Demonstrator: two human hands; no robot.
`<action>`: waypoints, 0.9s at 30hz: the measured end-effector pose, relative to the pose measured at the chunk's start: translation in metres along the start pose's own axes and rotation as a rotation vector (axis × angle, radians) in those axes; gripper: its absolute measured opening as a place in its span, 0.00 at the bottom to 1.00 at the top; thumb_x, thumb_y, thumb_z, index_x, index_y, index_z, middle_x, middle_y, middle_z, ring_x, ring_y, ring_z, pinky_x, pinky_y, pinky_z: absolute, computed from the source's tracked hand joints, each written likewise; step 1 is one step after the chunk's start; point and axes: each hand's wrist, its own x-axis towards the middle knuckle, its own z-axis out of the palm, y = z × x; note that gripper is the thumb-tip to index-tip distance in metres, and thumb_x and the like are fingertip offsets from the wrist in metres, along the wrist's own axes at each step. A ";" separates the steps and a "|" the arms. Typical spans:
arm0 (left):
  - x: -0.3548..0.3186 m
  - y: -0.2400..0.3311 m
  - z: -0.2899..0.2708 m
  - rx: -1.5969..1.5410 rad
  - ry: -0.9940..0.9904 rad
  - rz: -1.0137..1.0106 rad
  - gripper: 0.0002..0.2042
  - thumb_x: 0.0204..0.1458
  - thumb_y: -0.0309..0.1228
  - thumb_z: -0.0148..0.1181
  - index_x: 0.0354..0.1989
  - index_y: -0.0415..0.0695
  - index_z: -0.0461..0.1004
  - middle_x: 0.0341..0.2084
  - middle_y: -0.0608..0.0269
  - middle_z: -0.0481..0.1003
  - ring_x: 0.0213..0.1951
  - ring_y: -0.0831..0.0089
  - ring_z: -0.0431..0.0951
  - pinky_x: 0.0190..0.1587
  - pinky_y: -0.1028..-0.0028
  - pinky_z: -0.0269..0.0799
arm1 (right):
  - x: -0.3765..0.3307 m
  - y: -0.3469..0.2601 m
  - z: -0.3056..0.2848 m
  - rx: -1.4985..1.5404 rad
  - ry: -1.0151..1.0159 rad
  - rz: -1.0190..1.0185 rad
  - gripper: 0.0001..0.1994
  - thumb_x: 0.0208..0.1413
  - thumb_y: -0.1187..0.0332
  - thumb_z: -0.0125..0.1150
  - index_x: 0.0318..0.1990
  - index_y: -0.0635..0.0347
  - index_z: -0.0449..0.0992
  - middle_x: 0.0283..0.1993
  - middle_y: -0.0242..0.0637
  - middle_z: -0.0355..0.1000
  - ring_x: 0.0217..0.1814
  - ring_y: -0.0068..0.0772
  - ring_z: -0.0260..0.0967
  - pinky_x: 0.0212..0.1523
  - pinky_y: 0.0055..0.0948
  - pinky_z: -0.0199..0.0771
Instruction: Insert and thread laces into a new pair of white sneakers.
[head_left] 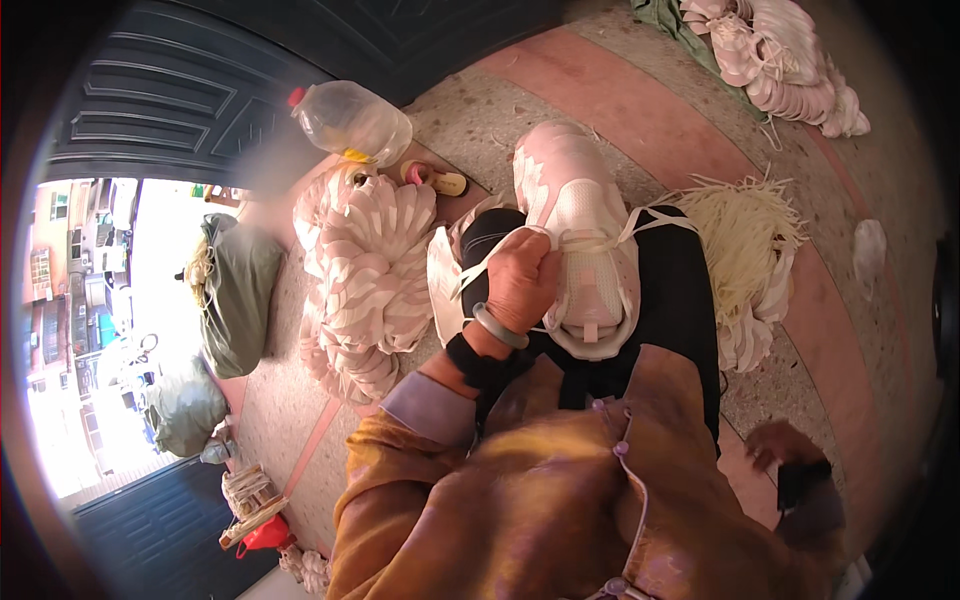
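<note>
A pale pink and white sneaker (588, 200) rests on my lap between dark trouser legs, its heel toward me. White shoelaces (648, 218) trail from both sides of it. My left hand (522, 280) is closed in a fist at the shoe's left side, gripping a lace that loops round it. Away from the shoe, low on the right, my right hand (783, 446) hangs over the floor. Its fingers are loosely bent and apart, with nothing visible in them.
Bundled shoe pieces (365, 270) lie left of my legs. A cream lace bundle (745, 235) lies right, and more shoe pieces (780, 60) far right. A plastic jug (355, 120) and a sandal (437, 180) lie ahead. Filled sacks (240, 295) stand by the doorway.
</note>
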 end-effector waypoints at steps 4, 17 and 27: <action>0.003 0.001 0.003 0.237 -0.048 0.280 0.03 0.40 0.23 0.55 0.22 0.40 0.67 0.22 0.52 0.68 0.27 0.52 0.71 0.30 0.58 0.67 | -0.069 0.040 -0.034 -0.311 -0.095 -0.047 0.10 0.49 0.66 0.61 0.36 0.63 0.76 0.30 0.35 0.74 0.27 0.30 0.75 0.29 0.28 0.75; -0.007 0.033 -0.015 0.356 -0.113 0.225 0.27 0.39 0.38 0.67 0.45 0.37 0.65 0.37 0.50 0.71 0.39 0.54 0.73 0.41 0.62 0.69 | -0.010 -0.216 0.116 -0.496 0.367 -1.379 0.03 0.49 0.75 0.58 0.29 0.66 0.72 0.24 0.38 0.69 0.23 0.28 0.65 0.25 0.26 0.63; -0.022 0.025 0.003 0.355 -0.161 0.000 0.24 0.43 0.31 0.57 0.51 0.35 0.65 0.36 0.47 0.73 0.37 0.52 0.76 0.38 0.61 0.72 | 0.076 -0.277 0.192 -0.748 0.763 -1.634 0.05 0.45 0.69 0.58 0.30 0.57 0.74 0.32 0.39 0.71 0.29 0.45 0.71 0.30 0.38 0.71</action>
